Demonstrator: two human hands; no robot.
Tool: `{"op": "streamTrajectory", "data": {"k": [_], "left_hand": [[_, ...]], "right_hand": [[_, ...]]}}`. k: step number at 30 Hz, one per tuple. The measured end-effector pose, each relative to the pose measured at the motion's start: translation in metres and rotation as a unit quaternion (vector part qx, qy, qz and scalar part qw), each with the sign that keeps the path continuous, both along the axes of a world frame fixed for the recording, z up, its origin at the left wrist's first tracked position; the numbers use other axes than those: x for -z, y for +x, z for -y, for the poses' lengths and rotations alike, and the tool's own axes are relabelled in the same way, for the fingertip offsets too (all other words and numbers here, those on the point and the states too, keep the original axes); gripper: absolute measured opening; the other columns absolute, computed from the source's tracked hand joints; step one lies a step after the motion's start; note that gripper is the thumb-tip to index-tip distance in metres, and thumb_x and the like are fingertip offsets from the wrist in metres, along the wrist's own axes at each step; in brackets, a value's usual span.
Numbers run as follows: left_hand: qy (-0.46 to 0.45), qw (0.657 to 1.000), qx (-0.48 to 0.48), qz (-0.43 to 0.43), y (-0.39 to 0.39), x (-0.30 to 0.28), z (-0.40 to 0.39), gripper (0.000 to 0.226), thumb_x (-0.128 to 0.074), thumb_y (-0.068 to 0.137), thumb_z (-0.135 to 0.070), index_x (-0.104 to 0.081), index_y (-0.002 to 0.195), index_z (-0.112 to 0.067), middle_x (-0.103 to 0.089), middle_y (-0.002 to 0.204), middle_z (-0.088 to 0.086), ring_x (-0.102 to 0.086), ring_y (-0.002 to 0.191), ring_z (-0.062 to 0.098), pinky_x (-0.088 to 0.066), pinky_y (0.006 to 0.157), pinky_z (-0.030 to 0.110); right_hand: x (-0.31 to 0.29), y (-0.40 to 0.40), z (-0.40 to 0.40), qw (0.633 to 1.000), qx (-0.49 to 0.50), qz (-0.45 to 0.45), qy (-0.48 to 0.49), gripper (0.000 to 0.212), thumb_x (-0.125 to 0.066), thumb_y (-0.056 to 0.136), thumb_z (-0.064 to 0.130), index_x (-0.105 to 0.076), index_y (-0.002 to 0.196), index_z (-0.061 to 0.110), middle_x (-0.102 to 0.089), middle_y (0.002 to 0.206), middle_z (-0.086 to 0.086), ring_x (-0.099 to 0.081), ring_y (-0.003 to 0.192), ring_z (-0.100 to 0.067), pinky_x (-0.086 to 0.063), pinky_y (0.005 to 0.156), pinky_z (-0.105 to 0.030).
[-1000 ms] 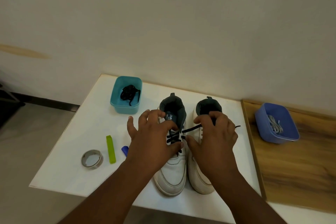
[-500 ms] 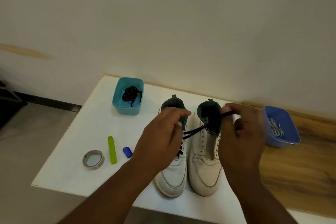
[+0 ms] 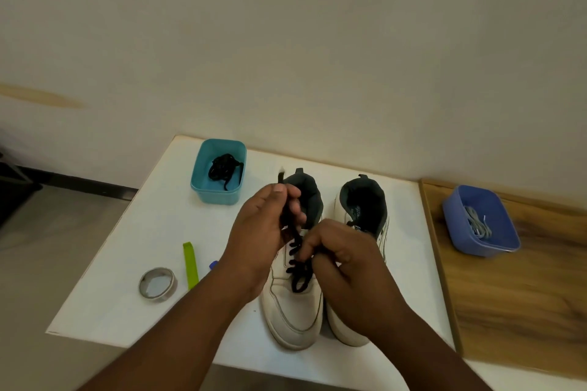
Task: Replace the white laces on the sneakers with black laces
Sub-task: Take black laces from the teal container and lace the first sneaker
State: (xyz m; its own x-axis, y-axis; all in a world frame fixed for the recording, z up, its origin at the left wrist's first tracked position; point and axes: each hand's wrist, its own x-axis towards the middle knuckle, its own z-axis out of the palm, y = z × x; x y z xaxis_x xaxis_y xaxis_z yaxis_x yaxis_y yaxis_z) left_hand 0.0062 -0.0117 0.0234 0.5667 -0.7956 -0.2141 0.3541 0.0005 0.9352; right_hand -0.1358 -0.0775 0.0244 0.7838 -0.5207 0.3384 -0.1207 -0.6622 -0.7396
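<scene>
Two white sneakers stand side by side on the white table [image 3: 152,232], toes toward me. The left sneaker [image 3: 293,311] has a black lace [image 3: 297,267] threaded through its lower eyelets. My left hand [image 3: 263,232] pinches one end of that lace and holds it up, its tip sticking out above my fingers. My right hand [image 3: 343,260] is closed on the other part of the lace over the eyelets. The right sneaker [image 3: 365,209] has no lace that I can see and is partly hidden by my right hand.
A teal tub [image 3: 219,190] with another black lace [image 3: 224,168] sits at the back left. A blue tub [image 3: 482,244] holding white laces [image 3: 478,225] rests on the wooden surface [image 3: 524,311] to the right. A tape roll [image 3: 158,284], a green strip [image 3: 190,265] and a small blue object [image 3: 213,264] lie left of the sneakers.
My right hand came back from the far right down onto the left sneaker's eyelets. My left hand rose and now holds a lace end upright.
</scene>
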Motion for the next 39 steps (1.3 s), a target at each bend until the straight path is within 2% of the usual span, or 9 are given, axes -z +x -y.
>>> {"op": "streamTrajectory", "data": {"k": [3,8,14,18,23,27,32,36,39], "left_hand": [[0.046,0.974,0.048,0.216,-0.007,0.003,-0.003,0.028,-0.042,0.106,-0.031,-0.065,0.094,-0.021,-0.066,0.08,-0.002,-0.066,0.079,0.011,-0.057,0.074,0.021],[0.058,0.937,0.116,0.323,-0.016,0.01,-0.006,0.024,-0.047,0.103,-0.039,-0.056,0.083,-0.03,-0.061,0.069,-0.004,-0.058,0.061,0.008,-0.052,0.059,0.029],[0.098,0.89,0.212,0.392,-0.021,0.012,-0.011,0.018,-0.05,0.095,-0.035,-0.066,0.092,-0.029,-0.066,0.075,-0.003,-0.064,0.068,0.013,-0.055,0.067,0.043],[0.115,0.873,0.28,0.382,-0.024,0.013,-0.011,0.021,-0.05,0.092,-0.036,-0.069,0.088,-0.028,-0.071,0.081,-0.007,-0.067,0.074,0.007,-0.057,0.073,0.042],[0.112,0.843,0.353,0.39,-0.025,0.012,-0.012,0.022,-0.056,0.1,-0.032,-0.07,0.084,-0.029,-0.074,0.081,-0.014,-0.066,0.073,-0.003,-0.053,0.073,0.022],[0.11,0.833,0.363,0.403,-0.025,0.008,-0.015,0.035,-0.058,0.098,-0.025,-0.057,0.067,-0.04,-0.058,0.058,-0.027,-0.055,0.059,-0.006,-0.034,0.058,0.011],[0.093,0.83,0.387,0.39,-0.022,0.003,-0.018,0.017,-0.063,0.096,-0.031,-0.077,0.09,-0.023,-0.058,0.06,-0.023,-0.055,0.058,-0.003,-0.034,0.057,0.006],[0.151,0.828,0.34,0.42,-0.011,0.005,-0.021,0.022,-0.055,0.088,-0.04,-0.062,0.071,-0.028,-0.058,0.064,-0.01,-0.055,0.06,0.007,-0.047,0.06,0.03],[0.249,0.862,0.22,0.382,0.006,0.016,-0.02,0.023,-0.045,0.091,-0.033,-0.063,0.08,-0.023,-0.065,0.081,-0.003,-0.062,0.079,0.014,-0.054,0.079,0.045]], "right_hand": [[-0.003,0.005,-0.003,0.988,0.136,-0.008,0.067,0.014,-0.054,0.103,0.032,-0.065,0.095,0.03,-0.064,0.089,0.014,-0.065,0.087,-0.011,-0.051,0.07,-0.018],[-0.006,0.005,0.0,0.961,0.214,-0.042,0.17,0.044,-0.048,0.092,0.062,-0.068,0.082,0.024,-0.064,0.07,0.006,-0.058,0.062,-0.006,-0.045,0.057,-0.016],[-0.005,0.008,0.0,0.941,0.184,-0.024,0.284,0.014,-0.058,0.102,0.029,-0.072,0.102,0.025,-0.075,0.086,0.011,-0.072,0.084,-0.004,-0.054,0.07,-0.014],[-0.008,0.008,0.003,0.897,0.213,0.046,0.384,0.018,-0.058,0.102,0.016,-0.071,0.113,0.022,-0.078,0.093,0.001,-0.074,0.088,-0.009,-0.058,0.066,-0.019],[-0.008,0.009,0.004,0.895,0.24,0.068,0.37,0.017,-0.058,0.102,0.02,-0.074,0.105,0.021,-0.078,0.087,0.0,-0.068,0.074,-0.006,-0.055,0.068,-0.016],[-0.007,0.012,0.001,0.911,0.235,0.068,0.331,0.02,-0.057,0.102,0.022,-0.076,0.097,0.023,-0.074,0.079,-0.002,-0.062,0.065,-0.002,-0.051,0.064,-0.013],[-0.001,0.015,0.002,0.94,0.243,0.051,0.234,0.018,-0.063,0.099,0.017,-0.075,0.089,0.027,-0.073,0.079,0.01,-0.069,0.076,-0.005,-0.052,0.068,-0.013],[0.013,0.016,0.001,0.967,0.23,-0.009,0.107,0.021,-0.067,0.095,0.019,-0.072,0.091,0.039,-0.069,0.089,0.02,-0.066,0.089,-0.003,-0.051,0.076,-0.014],[0.025,0.018,0.002,0.975,0.214,-0.058,0.006,0.013,-0.067,0.096,0.028,-0.076,0.104,0.033,-0.06,0.106,0.019,-0.059,0.102,-0.006,-0.054,0.082,-0.03]]}}
